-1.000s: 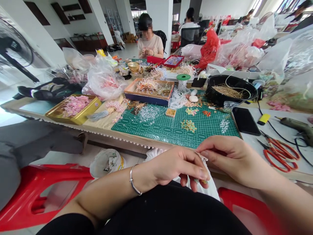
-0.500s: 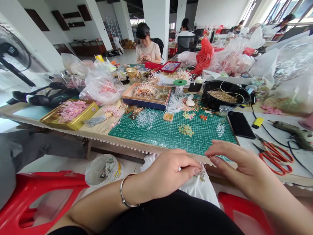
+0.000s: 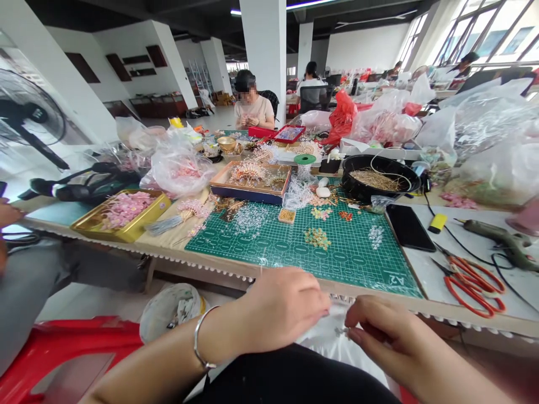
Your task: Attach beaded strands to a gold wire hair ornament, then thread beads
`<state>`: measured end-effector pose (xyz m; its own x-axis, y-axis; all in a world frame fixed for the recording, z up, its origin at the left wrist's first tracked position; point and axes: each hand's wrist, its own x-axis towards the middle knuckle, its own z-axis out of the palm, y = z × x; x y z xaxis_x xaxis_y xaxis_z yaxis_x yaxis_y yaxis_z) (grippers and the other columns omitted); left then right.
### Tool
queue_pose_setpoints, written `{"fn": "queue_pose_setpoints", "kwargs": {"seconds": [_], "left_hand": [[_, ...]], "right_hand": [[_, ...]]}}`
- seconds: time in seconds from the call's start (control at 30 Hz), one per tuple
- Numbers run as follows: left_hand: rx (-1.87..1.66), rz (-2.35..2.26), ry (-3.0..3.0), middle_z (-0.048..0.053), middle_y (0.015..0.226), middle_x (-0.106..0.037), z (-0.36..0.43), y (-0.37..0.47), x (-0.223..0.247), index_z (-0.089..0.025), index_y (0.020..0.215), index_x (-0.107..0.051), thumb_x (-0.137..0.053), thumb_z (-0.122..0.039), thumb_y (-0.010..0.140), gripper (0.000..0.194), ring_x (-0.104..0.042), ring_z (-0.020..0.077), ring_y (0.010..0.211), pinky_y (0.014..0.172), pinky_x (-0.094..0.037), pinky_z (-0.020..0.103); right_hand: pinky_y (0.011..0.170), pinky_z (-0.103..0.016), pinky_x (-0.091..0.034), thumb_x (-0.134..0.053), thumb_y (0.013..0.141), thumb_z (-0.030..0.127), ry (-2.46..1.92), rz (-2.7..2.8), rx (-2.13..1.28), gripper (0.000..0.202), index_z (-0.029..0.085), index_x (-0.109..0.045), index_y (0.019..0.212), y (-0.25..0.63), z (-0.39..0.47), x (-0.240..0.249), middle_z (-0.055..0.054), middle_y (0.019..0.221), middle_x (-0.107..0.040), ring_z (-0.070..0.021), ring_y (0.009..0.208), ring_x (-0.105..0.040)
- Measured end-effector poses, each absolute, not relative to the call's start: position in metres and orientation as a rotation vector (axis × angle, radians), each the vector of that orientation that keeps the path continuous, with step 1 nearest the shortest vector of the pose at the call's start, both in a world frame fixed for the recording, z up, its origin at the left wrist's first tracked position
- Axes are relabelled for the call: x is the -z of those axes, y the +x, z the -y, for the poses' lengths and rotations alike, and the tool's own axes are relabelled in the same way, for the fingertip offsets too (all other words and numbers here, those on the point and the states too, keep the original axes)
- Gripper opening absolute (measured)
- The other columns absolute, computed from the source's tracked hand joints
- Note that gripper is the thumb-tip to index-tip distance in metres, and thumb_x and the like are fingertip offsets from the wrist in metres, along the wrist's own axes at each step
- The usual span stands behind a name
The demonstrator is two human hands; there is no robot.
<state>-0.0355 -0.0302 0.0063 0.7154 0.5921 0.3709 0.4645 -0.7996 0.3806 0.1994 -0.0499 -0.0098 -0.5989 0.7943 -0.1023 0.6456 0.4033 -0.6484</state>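
My left hand (image 3: 284, 308), with a silver bangle at the wrist, is over my lap in front of the table edge. Its fingers are curled together, and what they hold, if anything, is hidden behind them. Close on its right, my right hand (image 3: 387, 336) pinches a small pale, shiny piece (image 3: 340, 331) between thumb and forefinger; its kind is too small to tell. White cloth (image 3: 324, 336) lies beneath both hands. On the green cutting mat (image 3: 269, 249) beyond are yellowish beads (image 3: 317, 238), clear beads (image 3: 250, 219), red beads (image 3: 346, 215) and a small box of gold beads (image 3: 287, 215).
Orange-handled scissors (image 3: 474, 283), a phone (image 3: 410, 227) and a glue gun (image 3: 499, 233) lie at right. A black bowl (image 3: 379, 177) stands behind. At left are a gold tin (image 3: 122, 219) of pink flowers and a bucket (image 3: 170, 311). A person (image 3: 255, 109) sits opposite.
My right hand has come down and left, closing from spread fingers to a pinch on the small piece. My left hand has turned, and the beaded piece at its fingertips no longer shows. The view has tilted up.
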Motion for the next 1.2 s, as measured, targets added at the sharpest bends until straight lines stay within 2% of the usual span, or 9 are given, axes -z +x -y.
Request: {"fn": "queue_pose_setpoints", "kwargs": {"seconds": [0.2,0.27,0.3,0.4,0.53,0.7,0.83,1.0,1.2], "left_hand": [[-0.616,-0.999,2.785,0.001,0.078,-0.062,0.016,-0.057,-0.013,-0.018,0.085,-0.066,-0.047,-0.022,0.094,0.021,-0.050,0.0130,0.070,0.063,-0.039,0.027],[-0.575,-0.945,2.785,0.001,0.079,-0.062,0.015,-0.050,-0.010,-0.017,0.086,-0.066,-0.047,-0.023,0.094,0.022,-0.051,0.0132,0.072,0.065,-0.040,0.027],[-0.544,-0.889,2.797,0.001,0.079,-0.062,0.015,-0.043,-0.008,-0.017,0.086,-0.066,-0.046,-0.023,0.095,0.023,-0.052,0.0135,0.072,0.065,-0.040,0.027],[-0.474,-0.742,2.866,0.003,0.081,-0.062,0.014,-0.019,0.002,-0.015,0.085,-0.065,-0.045,-0.022,0.093,0.023,-0.052,0.0147,0.072,0.065,-0.040,0.028],[-0.555,-0.775,2.824,0.003,0.082,-0.064,0.004,-0.005,0.012,-0.015,0.084,-0.066,-0.048,-0.023,0.092,0.021,-0.053,0.0149,0.073,0.065,-0.041,0.027],[-0.684,-0.785,2.545,0.001,0.080,-0.066,-0.022,-0.011,0.013,-0.017,0.081,-0.068,-0.056,-0.021,0.089,0.015,-0.058,0.0120,0.076,0.070,-0.043,0.023],[-0.671,-0.978,2.442,-0.001,0.079,-0.066,-0.058,0.009,0.021,-0.018,0.080,-0.068,-0.057,-0.024,0.089,0.016,-0.059,0.0101,0.077,0.071,-0.045,0.021],[-0.565,-1.048,2.526,0.001,0.098,-0.069,-0.117,0.077,0.057,-0.021,0.094,-0.069,-0.049,-0.021,0.093,0.020,-0.061,0.0158,0.093,0.078,-0.048,0.028],[-0.410,-0.992,2.680,0.008,0.106,-0.065,-0.155,0.143,0.090,-0.013,0.104,-0.063,-0.052,-0.030,0.093,0.023,-0.061,0.0190,0.099,0.089,-0.049,0.041]], "right_hand": [[0.069,-0.032,-0.054,-0.049,0.088,0.027,-1.362,2.663,-0.741,0.017,0.023,-0.060,0.076,0.232,0.050,0.029,-0.004,0.085,-0.067,-0.0192,0.076,-0.065],[0.084,-0.040,-0.053,-0.058,0.082,0.029,-1.288,2.639,-0.569,0.013,0.023,-0.066,0.090,0.234,0.052,0.033,-0.009,0.107,-0.068,-0.0279,0.098,-0.065],[0.091,-0.043,-0.051,-0.061,0.080,0.030,-1.243,2.599,-0.527,0.024,0.023,-0.065,0.102,0.231,0.053,0.034,-0.011,0.119,-0.064,-0.0308,0.108,-0.061],[0.097,-0.037,-0.048,-0.055,0.086,0.031,-1.208,2.389,-0.742,0.044,0.023,-0.049,0.129,0.211,0.052,0.033,-0.011,0.131,-0.056,-0.0250,0.117,-0.055],[0.080,-0.026,-0.052,-0.039,0.094,0.036,-1.260,1.921,-1.189,0.030,0.021,-0.048,0.120,0.181,0.043,0.039,-0.007,0.104,-0.064,-0.0154,0.093,-0.062],[0.054,-0.022,-0.043,-0.049,0.087,0.049,-1.426,1.617,-1.071,0.032,0.020,-0.054,0.072,0.185,0.038,0.059,0.000,0.065,-0.053,-0.0128,0.060,-0.049],[0.050,-0.021,-0.039,-0.052,0.086,0.048,-1.538,1.501,-0.900,0.032,0.021,-0.055,0.068,0.217,0.045,0.068,0.002,0.061,-0.050,-0.0122,0.055,-0.045],[0.058,-0.020,-0.044,-0.057,0.083,0.041,-1.547,1.461,-0.689,0.022,0.022,-0.061,0.072,0.243,0.052,0.064,0.000,0.070,-0.061,-0.0141,0.065,-0.055],[0.057,-0.022,-0.037,-0.051,0.084,0.041,-1.540,1.353,-0.838,0.026,0.022,-0.056,0.068,0.235,0.060,0.055,0.002,0.064,-0.051,-0.0132,0.062,-0.045]]}}
